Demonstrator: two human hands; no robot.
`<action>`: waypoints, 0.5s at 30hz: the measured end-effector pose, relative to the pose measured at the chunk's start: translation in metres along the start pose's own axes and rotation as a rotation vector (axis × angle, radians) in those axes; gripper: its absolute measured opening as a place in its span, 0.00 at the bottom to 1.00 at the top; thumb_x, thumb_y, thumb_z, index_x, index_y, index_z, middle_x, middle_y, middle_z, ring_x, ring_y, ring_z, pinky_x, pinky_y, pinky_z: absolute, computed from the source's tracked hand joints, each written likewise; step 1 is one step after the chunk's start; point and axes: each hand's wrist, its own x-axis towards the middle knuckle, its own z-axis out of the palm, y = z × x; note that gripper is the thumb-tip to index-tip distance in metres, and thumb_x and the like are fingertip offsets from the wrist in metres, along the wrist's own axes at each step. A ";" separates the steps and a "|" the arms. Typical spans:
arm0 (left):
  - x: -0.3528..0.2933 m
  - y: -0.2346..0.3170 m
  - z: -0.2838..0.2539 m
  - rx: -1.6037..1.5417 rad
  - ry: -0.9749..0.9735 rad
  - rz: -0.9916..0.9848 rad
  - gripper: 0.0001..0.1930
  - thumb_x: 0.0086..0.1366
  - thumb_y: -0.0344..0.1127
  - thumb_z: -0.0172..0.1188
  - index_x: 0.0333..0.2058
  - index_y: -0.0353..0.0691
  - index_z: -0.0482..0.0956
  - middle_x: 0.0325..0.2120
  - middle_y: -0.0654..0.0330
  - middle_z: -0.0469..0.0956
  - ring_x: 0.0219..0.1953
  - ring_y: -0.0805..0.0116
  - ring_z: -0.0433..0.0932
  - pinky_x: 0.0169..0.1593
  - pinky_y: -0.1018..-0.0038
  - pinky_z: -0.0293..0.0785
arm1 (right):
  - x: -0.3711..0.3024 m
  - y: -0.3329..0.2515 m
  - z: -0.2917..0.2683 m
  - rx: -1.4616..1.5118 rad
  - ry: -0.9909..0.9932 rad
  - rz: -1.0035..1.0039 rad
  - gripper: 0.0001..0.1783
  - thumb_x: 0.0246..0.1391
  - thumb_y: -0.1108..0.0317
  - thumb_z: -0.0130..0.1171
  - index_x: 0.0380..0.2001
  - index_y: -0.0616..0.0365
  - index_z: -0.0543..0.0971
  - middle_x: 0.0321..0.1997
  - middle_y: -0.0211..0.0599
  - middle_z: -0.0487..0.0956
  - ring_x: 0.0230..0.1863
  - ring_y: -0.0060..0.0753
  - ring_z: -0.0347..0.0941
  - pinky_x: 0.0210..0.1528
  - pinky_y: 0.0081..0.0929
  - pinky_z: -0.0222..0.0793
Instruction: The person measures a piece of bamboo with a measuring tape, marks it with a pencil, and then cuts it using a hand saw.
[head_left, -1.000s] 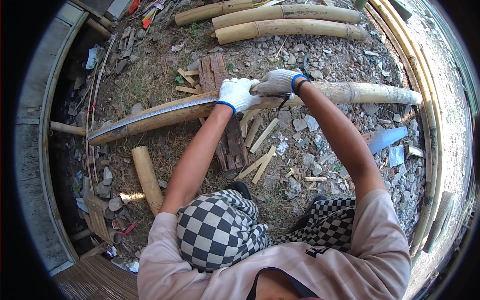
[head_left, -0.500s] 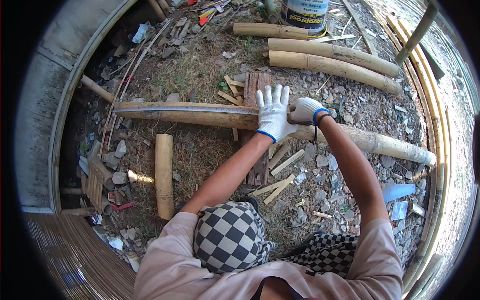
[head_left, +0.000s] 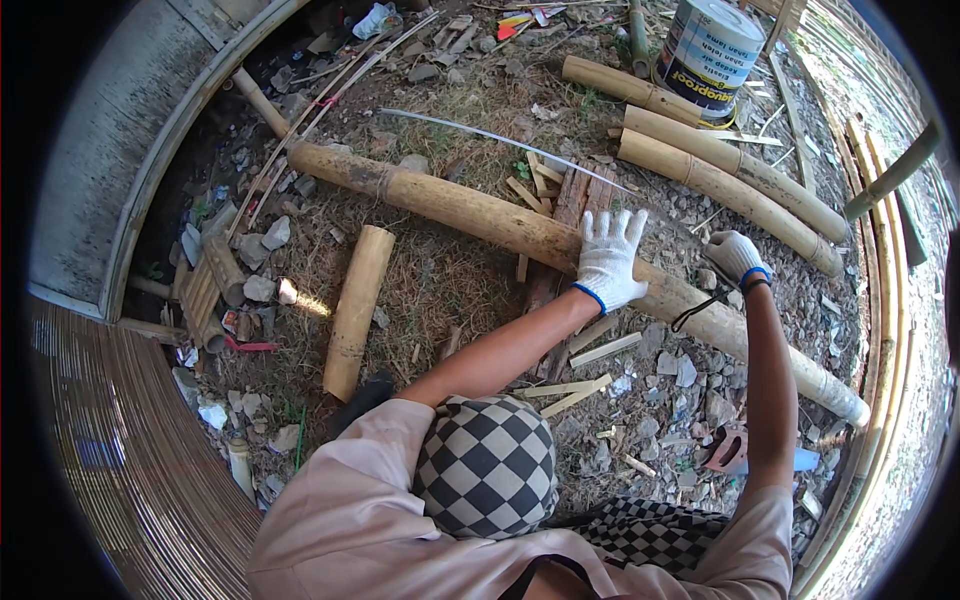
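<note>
A long bamboo pole [head_left: 470,212] lies slantwise across a weathered wooden block [head_left: 545,290]. My left hand [head_left: 610,265], in a white knit glove with a blue cuff, rests flat on the pole with its fingers spread. To the right, just beyond the pole, my gloved right hand [head_left: 735,257] is closed round a tape measure whose case is mostly hidden. The tape's thin blade [head_left: 480,131] stretches leftward, apart from the pole and on its far side. A black cord loop [head_left: 692,315] hangs over the pole below that hand.
A short bamboo length [head_left: 360,310] lies at left, with cut bamboo pieces [head_left: 735,190] at far right beside a paint bucket [head_left: 708,60]. Bamboo slats [head_left: 607,350] and a handsaw [head_left: 732,450] lie on rubble near me. A panel wall [head_left: 110,130] bounds the left.
The tape blade has come off the pole and swung to its far side. My right hand has left the pole, moving right with the tape measure. My left hand stays spread on the pole.
</note>
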 end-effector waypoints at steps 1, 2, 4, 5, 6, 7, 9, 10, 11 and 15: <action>0.000 -0.006 0.005 0.035 0.066 0.014 0.58 0.48 0.59 0.76 0.74 0.45 0.58 0.64 0.49 0.66 0.67 0.44 0.63 0.77 0.40 0.43 | -0.016 0.014 -0.010 -0.014 -0.005 0.033 0.19 0.54 0.55 0.58 0.36 0.56 0.89 0.41 0.54 0.87 0.44 0.56 0.85 0.53 0.44 0.79; 0.004 -0.005 0.003 0.022 0.011 0.010 0.55 0.48 0.59 0.76 0.72 0.46 0.61 0.64 0.50 0.67 0.67 0.46 0.64 0.77 0.41 0.44 | -0.036 0.041 -0.019 -0.036 -0.006 0.085 0.19 0.54 0.55 0.59 0.35 0.58 0.89 0.39 0.54 0.87 0.43 0.56 0.85 0.51 0.45 0.79; 0.006 -0.015 0.010 0.006 -0.055 0.032 0.46 0.51 0.63 0.72 0.66 0.45 0.71 0.62 0.51 0.70 0.65 0.47 0.67 0.75 0.43 0.47 | -0.079 0.092 -0.028 -0.087 -0.057 0.064 0.19 0.53 0.55 0.60 0.34 0.60 0.89 0.36 0.55 0.86 0.40 0.57 0.85 0.49 0.45 0.79; 0.006 -0.018 0.012 0.060 -0.095 0.051 0.44 0.53 0.64 0.69 0.64 0.45 0.74 0.61 0.51 0.71 0.65 0.47 0.67 0.75 0.43 0.48 | -0.102 0.113 -0.027 -0.059 -0.124 0.129 0.19 0.53 0.55 0.60 0.33 0.61 0.88 0.33 0.56 0.86 0.37 0.57 0.84 0.46 0.45 0.79; 0.008 -0.017 0.019 0.060 -0.051 0.095 0.43 0.54 0.65 0.69 0.63 0.45 0.74 0.61 0.51 0.71 0.65 0.47 0.67 0.75 0.43 0.48 | -0.124 0.148 -0.026 -0.001 -0.233 0.119 0.19 0.55 0.54 0.61 0.32 0.60 0.89 0.30 0.49 0.86 0.32 0.48 0.83 0.42 0.42 0.78; 0.010 -0.016 0.021 0.068 -0.056 0.104 0.43 0.55 0.65 0.69 0.63 0.45 0.74 0.60 0.51 0.72 0.65 0.47 0.68 0.75 0.43 0.48 | -0.144 0.161 -0.019 0.120 -0.305 0.187 0.19 0.56 0.53 0.62 0.33 0.60 0.89 0.28 0.45 0.86 0.30 0.41 0.82 0.40 0.40 0.77; 0.008 -0.019 0.021 0.097 -0.073 0.110 0.42 0.56 0.66 0.68 0.63 0.44 0.75 0.60 0.51 0.73 0.65 0.48 0.68 0.75 0.42 0.49 | -0.176 0.161 -0.005 0.250 -0.392 0.277 0.18 0.59 0.52 0.65 0.33 0.56 0.90 0.26 0.36 0.85 0.27 0.28 0.79 0.36 0.34 0.76; 0.008 -0.018 0.020 0.112 -0.080 0.118 0.42 0.56 0.66 0.68 0.63 0.44 0.75 0.60 0.51 0.73 0.65 0.48 0.69 0.74 0.42 0.49 | -0.188 0.164 0.005 0.411 -0.404 0.227 0.14 0.59 0.56 0.66 0.37 0.55 0.90 0.27 0.35 0.85 0.27 0.28 0.79 0.36 0.34 0.77; 0.008 -0.020 0.020 0.118 -0.072 0.116 0.42 0.56 0.66 0.68 0.63 0.45 0.75 0.60 0.52 0.74 0.65 0.49 0.69 0.74 0.43 0.49 | -0.196 0.159 0.013 0.261 -0.319 -0.123 0.13 0.58 0.59 0.67 0.40 0.55 0.89 0.29 0.34 0.85 0.28 0.30 0.80 0.37 0.34 0.78; 0.004 -0.028 0.027 0.147 0.069 0.157 0.42 0.57 0.68 0.66 0.60 0.40 0.77 0.57 0.50 0.76 0.63 0.49 0.71 0.72 0.48 0.53 | -0.206 0.144 0.051 0.301 -0.262 -0.445 0.17 0.50 0.70 0.69 0.46 0.52 0.86 0.35 0.35 0.84 0.33 0.40 0.82 0.39 0.34 0.80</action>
